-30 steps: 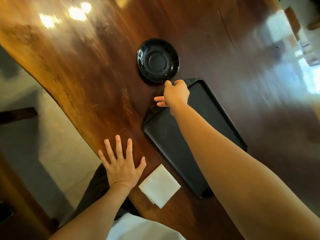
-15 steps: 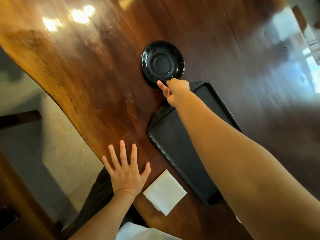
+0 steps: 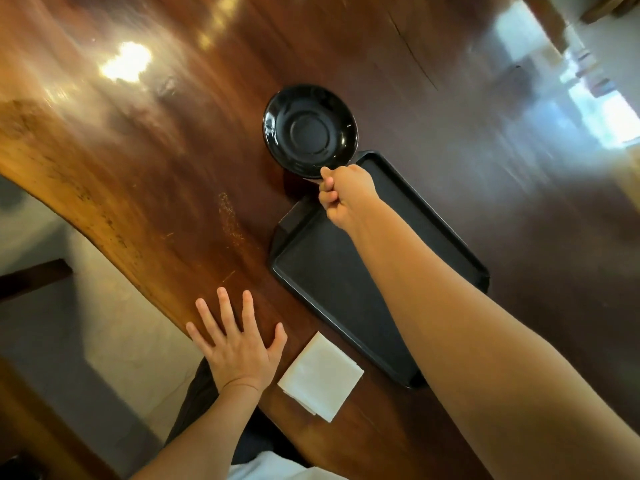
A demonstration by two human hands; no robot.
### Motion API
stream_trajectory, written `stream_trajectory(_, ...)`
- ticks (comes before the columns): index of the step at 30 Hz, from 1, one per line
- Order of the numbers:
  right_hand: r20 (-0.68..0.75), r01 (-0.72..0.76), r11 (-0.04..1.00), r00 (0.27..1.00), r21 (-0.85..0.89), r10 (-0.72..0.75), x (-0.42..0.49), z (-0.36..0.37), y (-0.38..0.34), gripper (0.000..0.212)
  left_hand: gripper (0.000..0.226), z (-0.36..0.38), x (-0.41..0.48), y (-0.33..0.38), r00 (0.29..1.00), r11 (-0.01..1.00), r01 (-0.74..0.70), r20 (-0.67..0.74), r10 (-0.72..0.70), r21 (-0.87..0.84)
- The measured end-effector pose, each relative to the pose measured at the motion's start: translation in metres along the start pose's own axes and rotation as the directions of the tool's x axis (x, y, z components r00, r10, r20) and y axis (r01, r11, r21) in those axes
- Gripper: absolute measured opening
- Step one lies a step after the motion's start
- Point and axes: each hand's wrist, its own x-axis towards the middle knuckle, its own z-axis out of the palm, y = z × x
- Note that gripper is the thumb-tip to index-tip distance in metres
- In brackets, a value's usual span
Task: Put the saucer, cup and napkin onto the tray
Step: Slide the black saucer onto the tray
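A glossy black saucer (image 3: 309, 130) sits on the wooden table just beyond the far corner of a black rectangular tray (image 3: 322, 268). My right hand (image 3: 346, 195) reaches over the tray and pinches the saucer's near rim, thumb on top. The saucer's near edge looks slightly raised, with a shadow beneath it. A folded white napkin (image 3: 321, 375) lies near the table's front edge, left of the tray's near corner. My left hand (image 3: 239, 344) rests flat on the table beside the napkin, fingers spread. No cup is in view.
The dark wooden table (image 3: 156, 161) has a curved live edge on the left, with pale floor (image 3: 114, 341) below it. A long crack (image 3: 412, 53) runs through the wood at the far side. Bright window reflections glare at the far right.
My right hand has moved forward from the tray's far corner to the saucer and closed its fingers on the near rim. My left hand has stayed flat on the table.
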Motion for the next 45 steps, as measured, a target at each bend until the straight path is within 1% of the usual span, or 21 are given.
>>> stream_trajectory(5, -0.019, 0.015, 0.998, 1.0, 0.064, -0.014, -0.008, -0.048, 0.009, 0.021, 0.086, -0.001, -0.002, 0.001, 1.0, 1.0, 0.017, 0.007, -0.017, 0.007)
stream_trajectory(10, -0.076, 0.012, 0.986, 0.997, 0.165, 0.001, -0.009, -0.102, 0.023, 0.021, 0.088, -0.001, -0.005, 0.004, 0.999, 1.0, 0.026, 0.018, -0.026, 0.011)
stream_trajectory(13, -0.102, -0.008, 0.983, 0.994, 0.184, 0.027, -0.01, -0.118, 0.031, 0.02, 0.089, 0.0, -0.002, 0.001, 0.998, 0.998, 0.055, 0.026, -0.055, 0.013)
stream_trajectory(16, -0.13, -0.003, 0.975, 0.991, 0.222, 0.032, -0.009, -0.14, 0.04, 0.023, 0.09, 0.001, -0.002, 0.003, 0.998, 0.999, 0.049, 0.025, -0.049, 0.012)
stream_trajectory(21, -0.136, -0.006, 0.964, 0.99, 0.267, 0.044, -0.007, -0.161, 0.056, 0.029, 0.09, 0.001, -0.004, 0.004, 0.998, 0.998, 0.062, 0.03, -0.062, 0.025)
stream_trajectory(26, -0.131, -0.018, 0.955, 0.99, 0.296, 0.059, -0.001, -0.165, 0.066, 0.034, 0.089, 0.002, -0.003, 0.003, 0.999, 0.998, 0.053, 0.004, -0.054, 0.026)
stream_trajectory(32, -0.118, -0.019, 0.961, 0.992, 0.274, 0.053, 0.004, -0.16, 0.073, 0.03, 0.089, 0.004, -0.004, 0.002, 0.999, 0.998, 0.051, 0.001, -0.051, 0.036)
stream_trajectory(35, -0.114, -0.016, 0.966, 0.992, 0.256, 0.047, 0.001, -0.16, 0.073, 0.02, 0.088, 0.004, -0.003, 0.003, 0.999, 0.998, 0.051, -0.005, -0.05, 0.031)
stream_trajectory(41, -0.104, -0.011, 0.982, 0.994, 0.186, 0.031, -0.001, -0.162, 0.074, 0.023, 0.087, 0.005, -0.004, 0.002, 0.998, 0.998, 0.055, -0.007, -0.055, 0.026)
stream_trajectory(42, -0.112, -0.01, 0.985, 0.993, 0.172, 0.03, -0.003, -0.162, 0.074, 0.02, 0.087, 0.005, -0.004, 0.002, 0.999, 0.998, 0.054, -0.008, -0.054, 0.026)
stream_trajectory(44, -0.128, -0.012, 0.99, 0.991, 0.142, 0.03, -0.007, -0.16, 0.071, 0.002, 0.087, 0.005, -0.003, 0.003, 0.998, 0.998, 0.054, -0.011, -0.054, 0.022)
stream_trajectory(45, -0.141, -0.021, 0.992, 0.989, 0.122, 0.038, -0.008, -0.16, 0.07, 0.008, 0.087, 0.005, -0.003, 0.003, 0.998, 0.998, 0.054, -0.012, -0.054, 0.02)
